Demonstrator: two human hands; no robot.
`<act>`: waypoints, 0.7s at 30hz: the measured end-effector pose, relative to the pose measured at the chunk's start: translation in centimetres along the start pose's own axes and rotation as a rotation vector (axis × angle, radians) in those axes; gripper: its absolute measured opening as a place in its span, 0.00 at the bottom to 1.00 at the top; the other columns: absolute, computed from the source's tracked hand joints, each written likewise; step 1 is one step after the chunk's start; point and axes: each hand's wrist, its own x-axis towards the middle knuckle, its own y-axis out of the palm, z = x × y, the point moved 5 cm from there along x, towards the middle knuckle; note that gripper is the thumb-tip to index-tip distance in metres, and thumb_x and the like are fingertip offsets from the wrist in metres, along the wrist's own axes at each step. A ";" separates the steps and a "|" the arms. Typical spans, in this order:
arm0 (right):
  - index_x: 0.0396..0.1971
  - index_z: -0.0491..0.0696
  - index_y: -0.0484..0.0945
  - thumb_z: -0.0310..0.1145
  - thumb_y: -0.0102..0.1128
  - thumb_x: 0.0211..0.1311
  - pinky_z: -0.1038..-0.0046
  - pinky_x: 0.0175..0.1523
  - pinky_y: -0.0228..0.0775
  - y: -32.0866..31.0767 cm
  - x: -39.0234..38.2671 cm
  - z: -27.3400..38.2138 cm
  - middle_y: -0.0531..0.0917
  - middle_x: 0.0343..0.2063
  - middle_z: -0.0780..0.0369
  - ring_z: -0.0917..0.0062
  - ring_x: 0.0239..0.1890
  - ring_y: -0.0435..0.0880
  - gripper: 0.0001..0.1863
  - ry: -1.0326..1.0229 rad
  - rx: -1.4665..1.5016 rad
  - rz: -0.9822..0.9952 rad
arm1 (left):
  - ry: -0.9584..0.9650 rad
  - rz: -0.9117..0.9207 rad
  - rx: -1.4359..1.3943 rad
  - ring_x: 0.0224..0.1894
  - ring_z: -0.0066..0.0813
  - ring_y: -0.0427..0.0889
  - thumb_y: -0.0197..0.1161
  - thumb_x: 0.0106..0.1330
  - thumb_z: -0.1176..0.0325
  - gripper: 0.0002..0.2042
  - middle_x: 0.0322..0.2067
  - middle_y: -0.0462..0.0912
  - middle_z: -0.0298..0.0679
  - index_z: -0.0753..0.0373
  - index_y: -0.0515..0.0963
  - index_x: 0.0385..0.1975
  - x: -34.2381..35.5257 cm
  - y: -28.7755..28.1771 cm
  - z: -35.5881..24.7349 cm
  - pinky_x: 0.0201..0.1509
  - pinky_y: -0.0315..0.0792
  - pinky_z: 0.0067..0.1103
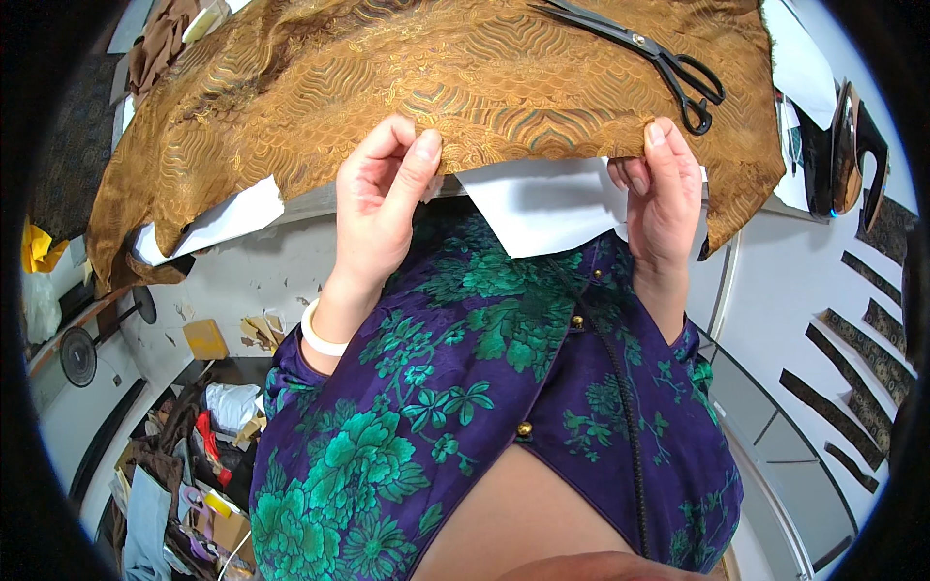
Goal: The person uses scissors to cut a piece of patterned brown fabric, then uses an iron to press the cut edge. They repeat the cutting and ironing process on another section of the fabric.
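Note:
Golden-brown patterned fabric (378, 82) spreads over the table, its near edge raised between my hands. My left hand (383, 184) pinches that edge between thumb and forefinger; a white bangle circles the wrist. To the right, my right hand (664, 189) pinches the same edge, and the stretch between them is fairly straight. Sheets of white paper (547, 208) show beneath the fabric and hang past the table's edge. Black-handled tailor's scissors (668, 68) lie on the cloth just beyond my right hand, their blade tips pointing to the far left.
An iron (845, 145) stands upright at the right. Dark patterned fabric strips (843, 378) lie on the white surface below it. Lower left, a heap of scraps (208, 474) fills the floor area. Brown cloth (160, 44) is bunched at the far left.

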 end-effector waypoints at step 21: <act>0.35 0.50 0.86 0.22 0.66 0.52 0.67 0.52 0.69 2.1 0.8 6.1 0.82 0.41 0.61 0.66 0.45 0.78 0.11 -0.858 -1.116 0.106 | 0.882 0.048 1.313 0.46 0.35 0.74 0.67 0.54 0.79 0.22 0.40 0.83 0.26 0.43 0.88 0.47 -0.3 3.0 -4.7 0.54 0.62 0.33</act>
